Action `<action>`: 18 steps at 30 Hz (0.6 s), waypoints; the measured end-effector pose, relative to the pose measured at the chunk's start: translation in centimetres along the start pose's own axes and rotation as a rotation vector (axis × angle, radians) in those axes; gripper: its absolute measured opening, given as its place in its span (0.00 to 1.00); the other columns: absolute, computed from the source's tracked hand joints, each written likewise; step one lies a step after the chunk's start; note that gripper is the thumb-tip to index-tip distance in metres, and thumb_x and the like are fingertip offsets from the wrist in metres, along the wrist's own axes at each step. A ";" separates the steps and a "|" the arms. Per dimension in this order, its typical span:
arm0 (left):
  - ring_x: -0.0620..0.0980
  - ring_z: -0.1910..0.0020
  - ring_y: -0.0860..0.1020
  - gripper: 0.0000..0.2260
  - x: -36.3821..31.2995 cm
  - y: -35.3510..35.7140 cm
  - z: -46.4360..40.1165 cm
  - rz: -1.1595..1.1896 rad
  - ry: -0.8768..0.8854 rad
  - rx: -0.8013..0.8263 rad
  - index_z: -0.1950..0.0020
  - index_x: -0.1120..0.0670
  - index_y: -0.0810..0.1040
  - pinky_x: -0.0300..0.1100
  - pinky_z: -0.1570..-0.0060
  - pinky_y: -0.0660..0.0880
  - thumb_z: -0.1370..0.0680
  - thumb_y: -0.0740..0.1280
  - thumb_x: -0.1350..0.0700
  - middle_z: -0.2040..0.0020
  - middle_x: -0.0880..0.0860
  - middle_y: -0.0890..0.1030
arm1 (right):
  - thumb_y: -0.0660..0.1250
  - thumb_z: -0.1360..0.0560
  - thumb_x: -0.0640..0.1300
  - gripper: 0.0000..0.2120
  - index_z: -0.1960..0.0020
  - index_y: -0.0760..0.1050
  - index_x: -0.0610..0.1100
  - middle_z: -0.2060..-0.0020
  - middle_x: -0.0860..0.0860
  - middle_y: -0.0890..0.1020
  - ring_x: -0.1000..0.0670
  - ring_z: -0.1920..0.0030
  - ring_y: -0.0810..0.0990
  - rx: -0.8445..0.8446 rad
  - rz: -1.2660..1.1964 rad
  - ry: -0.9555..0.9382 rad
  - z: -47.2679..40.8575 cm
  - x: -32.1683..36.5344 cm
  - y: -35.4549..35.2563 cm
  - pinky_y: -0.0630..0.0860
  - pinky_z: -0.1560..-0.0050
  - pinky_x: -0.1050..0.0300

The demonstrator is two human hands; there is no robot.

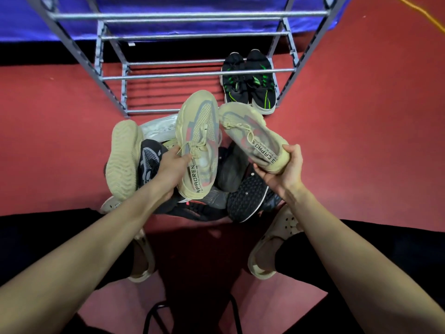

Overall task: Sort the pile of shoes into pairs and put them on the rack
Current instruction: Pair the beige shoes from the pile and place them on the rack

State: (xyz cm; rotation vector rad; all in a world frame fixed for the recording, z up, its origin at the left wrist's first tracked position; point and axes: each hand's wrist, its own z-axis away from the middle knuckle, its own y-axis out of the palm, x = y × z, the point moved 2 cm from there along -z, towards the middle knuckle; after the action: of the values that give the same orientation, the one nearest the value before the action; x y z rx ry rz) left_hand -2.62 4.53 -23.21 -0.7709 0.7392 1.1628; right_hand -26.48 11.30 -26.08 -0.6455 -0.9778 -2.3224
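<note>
My left hand (172, 168) grips a beige knit sneaker (198, 131) by its side, toe pointing toward the rack. My right hand (287, 168) holds the matching beige sneaker (250, 133) by its heel, toe angled up and left. Both are lifted above the pile of shoes (228, 189) on the red floor. A metal shoe rack (197, 73) stands just beyond. A black pair with green stripes (249, 83) sits on the rack's lowest bars at the right.
In the pile lie an upturned beige sole (124, 157), a black and grey sneaker (150, 160), a black studded sole (245, 198) and a white shoe (157, 127). My feet in beige clogs (272, 247) flank the pile. A blue cloth (168, 18) hangs behind the rack.
</note>
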 end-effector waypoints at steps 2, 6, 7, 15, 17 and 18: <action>0.44 0.59 0.80 0.13 0.0 -0.7 0.1 -0.011 0.031 -0.002 0.37 0.57 0.75 0.33 0.60 0.79 0.21 0.61 0.63 0.51 0.53 0.82 | 0.57 0.31 0.55 0.24 0.43 0.78 0.43 0.52 0.43 0.84 0.39 0.51 0.82 0.005 -0.009 0.057 0.0 -0.5 0.3 0.80 0.54 0.56; 0.47 0.58 0.81 0.15 0.2 -1.8 0.2 -0.028 0.046 0.007 0.34 0.58 0.74 0.36 0.57 0.79 0.20 0.61 0.63 0.49 0.57 0.82 | 0.58 0.29 0.54 0.27 0.35 0.74 0.41 0.44 0.42 0.81 0.39 0.39 0.77 -0.008 0.031 0.130 -0.3 -1.7 0.8 0.79 0.42 0.46; 0.47 0.58 0.81 0.15 0.2 -2.0 0.2 -0.031 0.045 0.012 0.33 0.57 0.74 0.34 0.58 0.80 0.20 0.61 0.63 0.49 0.56 0.82 | 0.57 0.29 0.55 0.26 0.37 0.75 0.42 0.44 0.42 0.81 0.40 0.40 0.78 -0.018 0.038 0.135 -0.4 -1.8 0.6 0.77 0.39 0.45; 0.55 0.46 0.81 0.14 0.4 -1.8 0.4 -0.058 -0.025 0.016 0.36 0.59 0.76 0.46 0.43 0.77 0.21 0.61 0.60 0.43 0.58 0.82 | 0.55 0.29 0.54 0.19 0.46 0.78 0.48 0.49 0.48 0.83 0.48 0.50 0.81 -0.186 0.413 0.220 0.0 -2.0 -1.7 0.79 0.55 0.54; 0.55 0.46 0.81 0.13 0.4 -1.5 0.4 -0.066 -0.039 0.019 0.38 0.60 0.77 0.45 0.43 0.77 0.21 0.63 0.59 0.44 0.58 0.82 | 0.58 0.29 0.52 0.17 0.47 0.77 0.45 0.52 0.47 0.83 0.46 0.52 0.81 -0.223 0.520 0.227 0.4 -2.3 -1.9 0.80 0.59 0.53; 0.53 0.48 0.82 0.12 0.5 -1.4 0.4 -0.049 -0.044 0.023 0.39 0.58 0.78 0.41 0.46 0.78 0.22 0.64 0.58 0.46 0.56 0.83 | 0.61 0.31 0.52 0.15 0.49 0.77 0.45 0.56 0.48 0.82 0.47 0.56 0.81 -0.236 0.601 0.232 0.6 -2.5 -1.9 0.80 0.63 0.54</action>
State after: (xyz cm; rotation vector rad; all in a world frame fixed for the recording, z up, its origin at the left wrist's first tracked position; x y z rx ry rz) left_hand -1.13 4.83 -23.19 -0.7377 0.6928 1.1220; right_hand -25.67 13.57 -28.13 -0.6357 -0.3383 -1.9210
